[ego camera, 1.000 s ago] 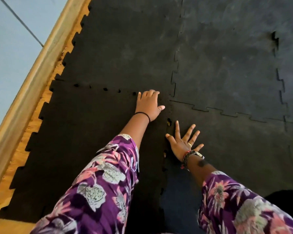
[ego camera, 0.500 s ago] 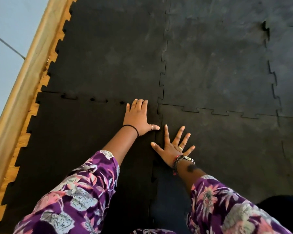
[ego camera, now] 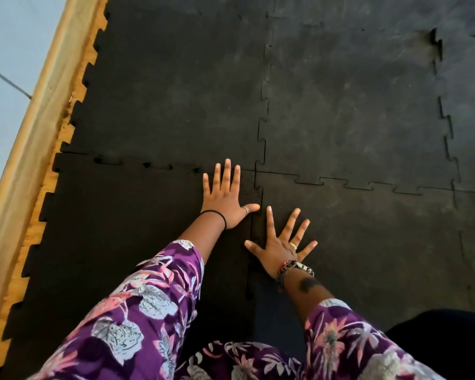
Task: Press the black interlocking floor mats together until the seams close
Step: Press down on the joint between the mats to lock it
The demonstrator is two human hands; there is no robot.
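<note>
1. Soft daylight is cast from upper right, greying the mats point(ego camera: 354, 105) there (no hard glare).
2. Left mats are left dark.
3. Edges are bent by wide-angle distortion.

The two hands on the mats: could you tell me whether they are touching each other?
Apart. The head view shows dark mat between the left hand and the right hand.

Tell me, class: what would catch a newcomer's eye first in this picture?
Two spread hands pressed flat on black floor mats: the left hand near the four-mat corner, the right hand lower, across the seam. Bright purple floral sleeves fill the bottom, and a pale wooden border runs diagonally along the left.
</note>
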